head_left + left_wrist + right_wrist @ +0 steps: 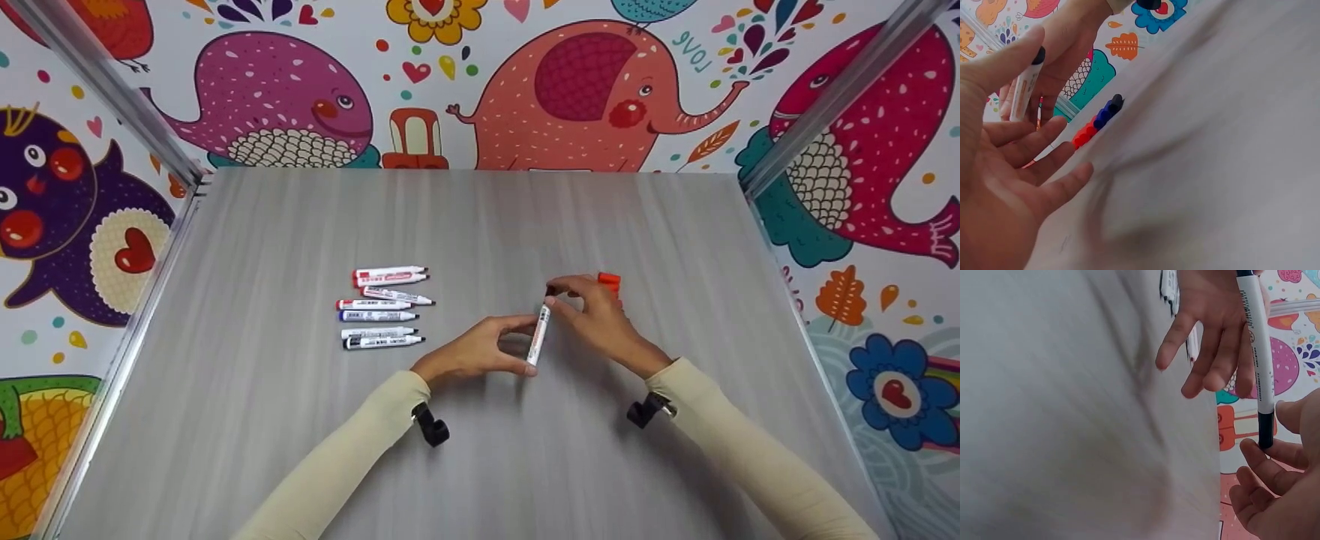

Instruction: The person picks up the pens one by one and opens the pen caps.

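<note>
A white marker (538, 335) is held slanted between the two hands above the table. My left hand (472, 349) pinches its lower, black-ended part between thumb and forefinger, the other fingers spread in the left wrist view. With thumb and fingertips, my right hand (604, 319) pinches the black cap (1265, 430) at the upper end; in the right wrist view cap and barrel meet. Left of the hands lie several white markers without caps, among them a blue one (379, 316) and a black one (384, 342), tips pointing right.
Beyond the right hand stands a row of loose caps; red caps (609, 278) show in the head view, partly hidden by that hand. The left wrist view also shows blue caps (1107, 111) and a black cap (1118, 100). Patterned panels with metal posts border the grey table (480, 225).
</note>
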`<state>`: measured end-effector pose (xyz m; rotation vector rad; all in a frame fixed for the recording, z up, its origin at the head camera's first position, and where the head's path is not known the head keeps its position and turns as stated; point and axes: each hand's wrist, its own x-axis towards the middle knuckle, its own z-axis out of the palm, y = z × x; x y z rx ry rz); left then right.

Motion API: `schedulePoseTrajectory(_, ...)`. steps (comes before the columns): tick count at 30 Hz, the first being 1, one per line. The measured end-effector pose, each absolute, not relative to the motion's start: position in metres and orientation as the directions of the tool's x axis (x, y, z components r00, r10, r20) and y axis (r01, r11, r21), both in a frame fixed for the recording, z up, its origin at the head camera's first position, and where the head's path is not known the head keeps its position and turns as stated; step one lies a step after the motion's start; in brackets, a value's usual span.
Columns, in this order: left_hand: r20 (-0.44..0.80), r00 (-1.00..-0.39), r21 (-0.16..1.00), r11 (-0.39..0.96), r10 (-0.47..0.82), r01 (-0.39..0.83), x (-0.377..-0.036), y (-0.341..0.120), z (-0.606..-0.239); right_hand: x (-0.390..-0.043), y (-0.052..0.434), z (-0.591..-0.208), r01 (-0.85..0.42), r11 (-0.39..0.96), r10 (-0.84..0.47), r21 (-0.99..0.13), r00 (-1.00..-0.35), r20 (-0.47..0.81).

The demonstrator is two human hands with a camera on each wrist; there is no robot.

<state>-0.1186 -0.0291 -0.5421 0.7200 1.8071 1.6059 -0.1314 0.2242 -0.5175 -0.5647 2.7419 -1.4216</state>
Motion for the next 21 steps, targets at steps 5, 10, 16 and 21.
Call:
schedulePoseTrajectory(5, -0.072, -0.620, 0.995, 0.014, 0.781, -0.098, -0.116, -0.029, -0.545, -0.128, 0.220, -0.519, -0.313, 0.517, -0.318, -0.796, -0.934, 0.161)
schedulePoseTrajectory(10, -0.053, -0.616, 0.992, -0.028, 0.786, -0.121, -0.112, -0.030, -0.546, -0.124, 0.217, -0.518, -0.329, 0.528, -0.305, -0.783, -0.934, 0.186)
schedulePoseTrajectory(16, -0.028, -0.662, 0.990, -0.070, 0.749, -0.121, -0.112, -0.029, -0.548, -0.121, 0.214, -0.517, -0.343, 0.522, -0.305, -0.781, -0.930, 0.204)
schedulePoseTrajectory(21, -0.028, -0.691, 0.990, -0.076, 0.722, -0.120, -0.112, -0.030, -0.546, -0.118, 0.212, -0.517, -0.382, 0.506, -0.322, -0.773, -0.915, 0.241)
